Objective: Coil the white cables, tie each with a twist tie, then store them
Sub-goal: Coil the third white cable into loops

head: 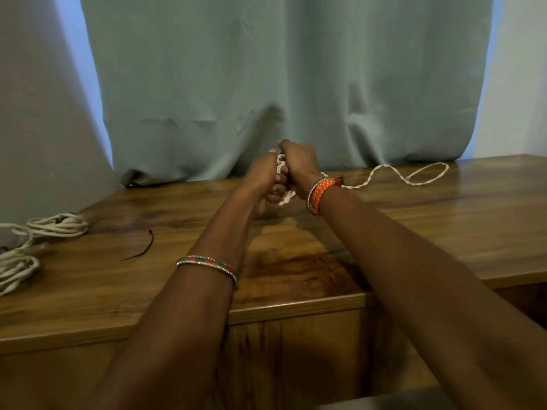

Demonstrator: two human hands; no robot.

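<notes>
Fingers first: the left hand is curled round a small bundle of loops of the white cable, and the right hand is clenched on the same bundle from the other side, knuckles up. The two fists are pressed together, so exactly how many turns are trapped between them can't be made out, only bits of white poking out above and below.

From under the right wrist the loose tail is trailed out to the right across the wooden tabletop, lying in a lazy wave and a loop near the curtain. So that cable is judged to be partly coiled, with a fair stretch left to be gathered.

The cable looks twisted or braided, light and floppy, not springy. It can probably be bent tight without harm, but loops will likely slump or slide apart if the grip is slackened. Best held right at the crossing of the loops, with the free run fed in from close to the fist rather than dragged from the far end, where it might snag or kink.

Over at the left edge, two coiled cables are lying on the table, and a dark twist tie is waiting between them and the left forearm.
</notes>
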